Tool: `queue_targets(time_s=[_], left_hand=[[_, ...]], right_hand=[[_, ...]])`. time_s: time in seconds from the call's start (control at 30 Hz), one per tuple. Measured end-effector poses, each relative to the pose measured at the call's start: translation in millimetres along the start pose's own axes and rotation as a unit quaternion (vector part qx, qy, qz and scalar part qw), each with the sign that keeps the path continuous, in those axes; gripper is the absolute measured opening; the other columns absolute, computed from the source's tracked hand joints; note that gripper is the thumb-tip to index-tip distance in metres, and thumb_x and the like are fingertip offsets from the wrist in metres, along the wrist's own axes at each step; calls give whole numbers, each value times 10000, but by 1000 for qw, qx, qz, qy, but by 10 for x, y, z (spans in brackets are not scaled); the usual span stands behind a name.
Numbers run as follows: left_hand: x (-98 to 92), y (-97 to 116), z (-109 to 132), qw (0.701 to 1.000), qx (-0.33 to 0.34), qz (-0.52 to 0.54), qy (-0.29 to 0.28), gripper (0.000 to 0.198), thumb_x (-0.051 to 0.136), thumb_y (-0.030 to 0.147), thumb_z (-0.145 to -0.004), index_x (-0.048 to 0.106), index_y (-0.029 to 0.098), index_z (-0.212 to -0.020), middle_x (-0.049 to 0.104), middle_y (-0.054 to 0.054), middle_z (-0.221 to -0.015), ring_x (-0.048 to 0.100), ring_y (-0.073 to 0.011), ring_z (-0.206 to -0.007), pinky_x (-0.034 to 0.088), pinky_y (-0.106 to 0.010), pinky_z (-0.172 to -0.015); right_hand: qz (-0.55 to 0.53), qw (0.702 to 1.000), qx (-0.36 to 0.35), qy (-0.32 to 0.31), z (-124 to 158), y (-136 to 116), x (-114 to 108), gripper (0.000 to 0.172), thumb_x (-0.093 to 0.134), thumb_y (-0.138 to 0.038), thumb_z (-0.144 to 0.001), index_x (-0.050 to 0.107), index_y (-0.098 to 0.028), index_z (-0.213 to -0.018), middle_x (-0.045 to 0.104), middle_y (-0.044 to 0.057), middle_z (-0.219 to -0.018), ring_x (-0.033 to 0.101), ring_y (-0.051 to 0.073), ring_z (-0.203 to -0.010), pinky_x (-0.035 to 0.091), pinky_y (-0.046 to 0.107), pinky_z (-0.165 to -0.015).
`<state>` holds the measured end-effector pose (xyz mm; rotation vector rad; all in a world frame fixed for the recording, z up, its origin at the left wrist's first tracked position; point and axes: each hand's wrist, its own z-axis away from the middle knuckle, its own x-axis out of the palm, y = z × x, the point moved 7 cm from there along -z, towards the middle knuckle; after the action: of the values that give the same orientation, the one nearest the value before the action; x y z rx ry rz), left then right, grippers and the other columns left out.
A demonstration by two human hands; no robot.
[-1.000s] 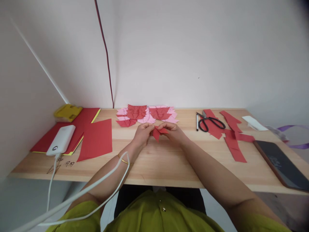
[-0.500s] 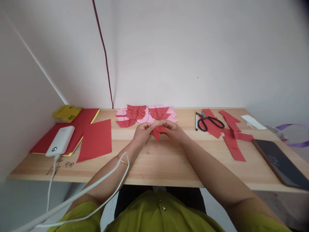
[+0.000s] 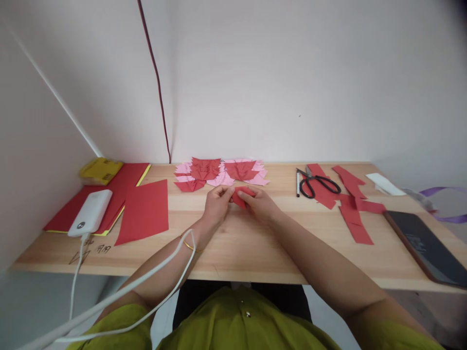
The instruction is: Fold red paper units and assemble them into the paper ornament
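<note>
A small folded piece of red paper (image 3: 239,198) is held between my two hands, above the middle of the table. My left hand (image 3: 218,200) pinches its left edge between thumb and fingers. My right hand (image 3: 260,201) grips its right side, with the thumb lying across the front face; the fingers behind are partly hidden. Just beyond my hands lie red folded paper pieces (image 3: 206,169) and pink folded paper pieces (image 3: 260,175), grouped in overlapping rows near the wall.
Left are a red sheet (image 3: 146,211), a stack of red paper (image 3: 62,218), a white power bank (image 3: 91,212) with a cable, and a yellow packet (image 3: 101,171). Right are black-handled scissors (image 3: 308,187), a marker (image 3: 297,183), red paper strips (image 3: 355,226) and a phone (image 3: 425,245).
My right thumb has moved onto the paper's front face. The pointed flaps that stuck out downward and to the right no longer show; the paper looks more compact.
</note>
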<state>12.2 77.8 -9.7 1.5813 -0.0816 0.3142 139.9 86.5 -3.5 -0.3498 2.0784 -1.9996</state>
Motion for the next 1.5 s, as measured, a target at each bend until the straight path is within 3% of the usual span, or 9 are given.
queue_targets(time_s=[0.17,0.4,0.5,0.7,0.83,0.97,1.2,1.33,1.5], left_hand=[[63,26,23,997,-17,-51,-50,208,659,345,-706,604,145,-682,553,17,-559,489,-81,-544,384,-206,-571],[74,-33,28,985,-43,-130,-106,262,683,400,-677,623,147,-707,523,31,-527,424,-71,-473,291,-201,-476],[56,-26,8,990,-41,-101,-89,244,698,370,-660,611,142,-678,524,35,-516,431,-67,-470,307,-202,-488],[-19,-26,-40,997,-54,49,-12,248,730,314,-617,562,131,-625,552,24,-542,480,-63,-481,371,-209,-530],[4,-98,-30,992,-70,107,-8,264,740,320,-615,572,124,-669,557,23,-554,491,-61,-497,379,-205,-541],[54,-138,-6,992,-61,108,-20,262,727,333,-641,573,124,-668,551,21,-553,499,-68,-509,387,-217,-554],[153,-126,55,994,-66,55,-70,228,710,322,-661,594,126,-672,583,7,-610,507,-75,-542,385,-220,-569],[191,-93,97,993,-66,10,-95,257,719,336,-655,567,130,-632,579,6,-604,508,-80,-557,384,-219,-578],[130,-68,78,997,-55,-13,-62,238,713,326,-667,563,142,-666,557,23,-560,502,-77,-532,359,-206,-548]], right_hand=[[11,1000,2,4,-35,-43,-115,290,611,-429,-753,709,-179,-863,679,30,-797,583,156,-732,445,278,-676],[90,994,-3,-64,-59,-29,-148,282,621,-420,-756,712,-181,-875,670,15,-723,568,145,-646,424,264,-595],[64,996,8,-60,-68,-30,-168,319,599,-474,-768,696,-183,-858,655,10,-718,556,140,-649,428,260,-593],[-155,983,101,-21,-87,99,-103,411,610,-568,-725,630,-203,-913,648,33,-809,574,133,-686,450,264,-630],[-111,992,20,-46,-41,13,66,316,693,-454,-697,633,-196,-871,618,0,-756,521,109,-652,407,248,-621],[-59,998,-27,-14,-10,-31,96,268,635,-446,-753,607,-180,-750,561,-15,-669,448,104,-597,370,256,-592],[-29,997,-22,69,-53,83,-64,272,637,-441,-740,553,-189,-682,524,-27,-611,450,111,-578,371,256,-574],[-43,997,-26,56,-64,56,-74,250,620,-425,-743,566,-182,-721,527,-29,-620,458,111,-578,375,257,-574],[46,997,-47,36,-63,-62,-95,243,594,-408,-759,580,-172,-705,496,-31,-603,416,102,-568,340,248,-560]])
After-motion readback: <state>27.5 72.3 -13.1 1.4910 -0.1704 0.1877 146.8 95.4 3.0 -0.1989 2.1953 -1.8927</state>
